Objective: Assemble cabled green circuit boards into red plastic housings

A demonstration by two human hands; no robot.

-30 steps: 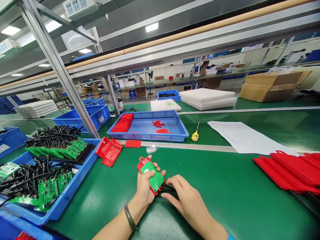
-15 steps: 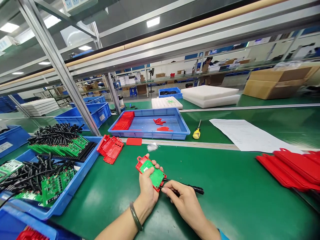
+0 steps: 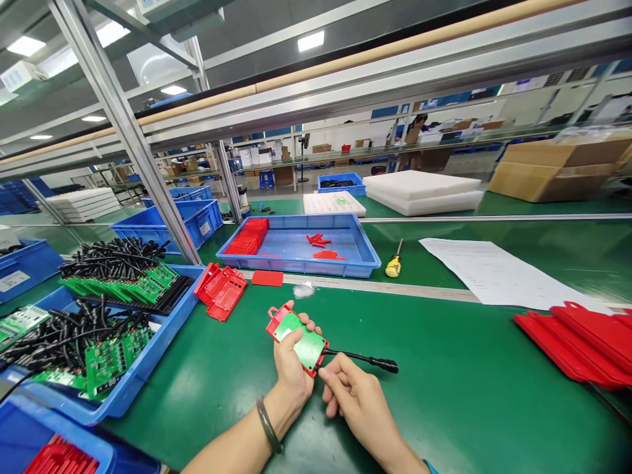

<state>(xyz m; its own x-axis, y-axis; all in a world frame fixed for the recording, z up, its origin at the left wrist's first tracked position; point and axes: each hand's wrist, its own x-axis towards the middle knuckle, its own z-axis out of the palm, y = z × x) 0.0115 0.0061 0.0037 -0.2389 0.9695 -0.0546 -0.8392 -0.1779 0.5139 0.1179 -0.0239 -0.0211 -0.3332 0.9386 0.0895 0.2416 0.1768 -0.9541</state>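
My left hand (image 3: 291, 362) is closed around a red plastic housing (image 3: 274, 315), its thumb lying on the green circuit board (image 3: 309, 345) set inside. A black cable (image 3: 355, 357) leaves the housing's lower end and stretches right, ending in a thicker black connector. My right hand (image 3: 358, 401) is at that lower corner, thumb and forefinger pinched together; whatever is between the fingertips is too small to make out. The other right fingers are curled. Left of the hands, red housing parts (image 3: 221, 293) and a flat red plate (image 3: 267, 278) lie on the green bench.
A blue bin (image 3: 168, 349) at left holds circuit boards with black cables (image 3: 116, 355). Behind stands a blue tray (image 3: 296, 264) with red parts. A yellow screwdriver (image 3: 394, 264), paper sheets (image 3: 494, 270) and a stack of red housings (image 3: 587, 342) are to the right.
My right hand has shifted slightly down and its fingertips now pinch close at the housing corner. The black cable shows more fully and its end has risen a little.
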